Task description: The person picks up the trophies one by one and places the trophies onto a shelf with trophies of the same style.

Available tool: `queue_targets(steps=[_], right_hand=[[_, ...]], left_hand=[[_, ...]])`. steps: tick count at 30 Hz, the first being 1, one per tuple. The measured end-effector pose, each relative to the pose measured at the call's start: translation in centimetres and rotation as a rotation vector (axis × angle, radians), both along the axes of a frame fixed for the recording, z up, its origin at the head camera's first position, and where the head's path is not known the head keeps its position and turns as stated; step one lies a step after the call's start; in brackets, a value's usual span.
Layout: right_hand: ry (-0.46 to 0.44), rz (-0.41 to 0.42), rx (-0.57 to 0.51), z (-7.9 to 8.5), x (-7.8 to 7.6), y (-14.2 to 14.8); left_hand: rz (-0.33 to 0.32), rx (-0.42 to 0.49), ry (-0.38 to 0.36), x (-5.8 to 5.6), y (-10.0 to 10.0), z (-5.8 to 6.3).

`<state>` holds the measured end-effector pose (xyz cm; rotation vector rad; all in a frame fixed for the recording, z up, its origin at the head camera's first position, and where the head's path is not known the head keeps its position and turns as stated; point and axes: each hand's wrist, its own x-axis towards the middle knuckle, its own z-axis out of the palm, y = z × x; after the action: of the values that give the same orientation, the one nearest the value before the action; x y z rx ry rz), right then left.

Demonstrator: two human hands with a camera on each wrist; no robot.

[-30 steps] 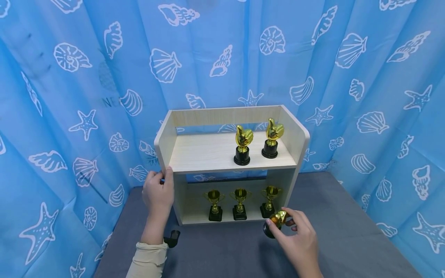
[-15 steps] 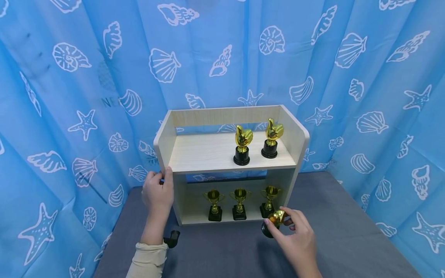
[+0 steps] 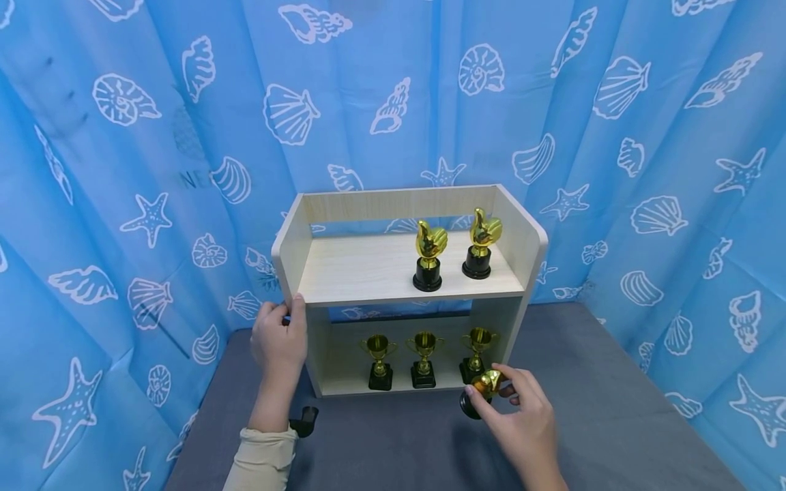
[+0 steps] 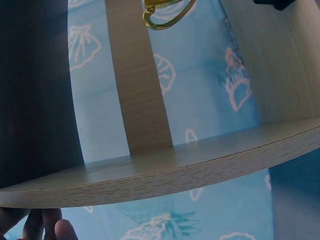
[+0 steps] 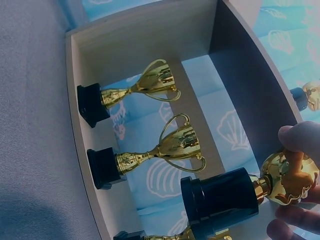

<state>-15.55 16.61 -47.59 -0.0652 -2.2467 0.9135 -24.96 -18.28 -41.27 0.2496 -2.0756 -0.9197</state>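
In the head view my right hand (image 3: 522,419) pinches the gold upper part of a thumbs-up trophy (image 3: 485,390). Its black base (image 5: 220,200) points toward the shelf in the right wrist view, tilted in the air. My left hand (image 3: 281,337) grips the left side panel of a pale wooden two-tier shelf (image 3: 356,269), with fingers (image 4: 42,225) along the panel's outer face. Two thumbs-up trophies, one nearer the middle (image 3: 428,256) and one at the right (image 3: 481,244), stand on the upper board. Three gold cup trophies (image 3: 424,360) stand in the lower compartment.
Grey cloth (image 3: 381,450) covers the table under the shelf. Blue curtains (image 3: 393,88) with white shell prints hang behind and at both sides. A small black object (image 3: 303,423) shows beside my left wrist.
My right hand has shifted slightly left and up with the trophy, toward the lower right of the shelf. The left hand and the standing trophies have stayed in place.
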Motion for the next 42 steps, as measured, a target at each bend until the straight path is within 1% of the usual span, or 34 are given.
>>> queue_targets(steps=[17,23,31,36,42], right_hand=[[-0.009,0.002,-0.017,0.28,0.05,-0.43],[0.009,0.003,-0.047,0.20,0.02,-0.38],[0.051,0.014,-0.043,0.39,0.14,-0.52],[0.057,0.011,-0.052,0.57,0.20,-0.64],[0.064,0.019,-0.038,0.52,0.13,-0.79]], left_hand=[[-0.006,-0.016,-0.005,0.06,-0.03,0.03],[-0.010,-0.012,-0.007,0.11,-0.03,0.07],[-0.010,-0.012,-0.007,0.14,-0.05,0.14],[-0.011,-0.010,-0.007,0.09,-0.06,0.10],[-0.011,-0.010,-0.003,0.01,-0.11,0.01]])
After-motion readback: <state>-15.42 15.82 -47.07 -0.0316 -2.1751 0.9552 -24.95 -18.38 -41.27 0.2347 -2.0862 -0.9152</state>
